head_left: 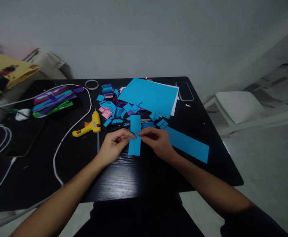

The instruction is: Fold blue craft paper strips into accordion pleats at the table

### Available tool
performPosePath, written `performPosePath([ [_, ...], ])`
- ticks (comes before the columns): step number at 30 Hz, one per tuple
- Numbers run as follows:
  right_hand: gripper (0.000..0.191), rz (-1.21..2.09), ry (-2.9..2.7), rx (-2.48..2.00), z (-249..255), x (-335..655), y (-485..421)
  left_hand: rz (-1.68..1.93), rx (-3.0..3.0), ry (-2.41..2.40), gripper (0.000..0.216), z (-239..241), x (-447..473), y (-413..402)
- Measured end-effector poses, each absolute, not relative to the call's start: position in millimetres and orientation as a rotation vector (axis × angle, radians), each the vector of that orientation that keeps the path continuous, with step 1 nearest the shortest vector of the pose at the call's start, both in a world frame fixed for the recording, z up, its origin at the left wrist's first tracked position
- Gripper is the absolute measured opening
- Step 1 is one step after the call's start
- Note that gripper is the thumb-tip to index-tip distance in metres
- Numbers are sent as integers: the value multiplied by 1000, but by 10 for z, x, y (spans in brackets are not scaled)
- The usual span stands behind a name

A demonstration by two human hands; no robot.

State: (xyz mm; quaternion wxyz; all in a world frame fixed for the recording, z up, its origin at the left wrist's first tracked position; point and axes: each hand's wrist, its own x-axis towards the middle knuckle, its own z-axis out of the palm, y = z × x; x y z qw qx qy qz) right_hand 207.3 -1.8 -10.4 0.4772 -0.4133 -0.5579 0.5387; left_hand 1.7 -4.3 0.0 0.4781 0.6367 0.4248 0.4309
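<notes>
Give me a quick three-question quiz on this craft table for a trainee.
1. True or false: the left hand and right hand both pinch the blue paper strip.
2. Which tool lies beyond the left hand, to its left? A ruler, B yellow glue gun, C stapler.
3. What colour is the large sheet behind the strip?
Key: 1 true; 2 B; 3 blue.

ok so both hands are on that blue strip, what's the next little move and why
Likely fold the blue paper strip over where it is pinched: the left hand and right hand grip it at mid-length from either side, both ends stick out free, and small blue pieces lie just behind.
</notes>
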Motion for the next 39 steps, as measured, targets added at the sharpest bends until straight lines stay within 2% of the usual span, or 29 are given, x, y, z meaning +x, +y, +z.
performPosePath([
  [6,6,1345,-1330,-1001,-90,2057,-33,1040,1728,978,16,42,-16,-64],
  [11,27,1335,-1233,-1037,-143,2008,-48,1085,1736,950,6,-3,27,-93],
  [17,35,1313,-1219,-998,-138,1993,-77,1175,1438,988,21,-113,77,-85],
  [23,33,1311,-1230,-995,-114,1991,-92,1139,1621,1108,15,-89,52,-77],
  [30,22,1335,-1328,-1004,-139,1997,-76,1177,1652,1127,15,-52,63,-82],
  [39,26,1175,-1436,-1089,-121,2013,-85,1179,1586,1077,21,-55,76,-87],
])
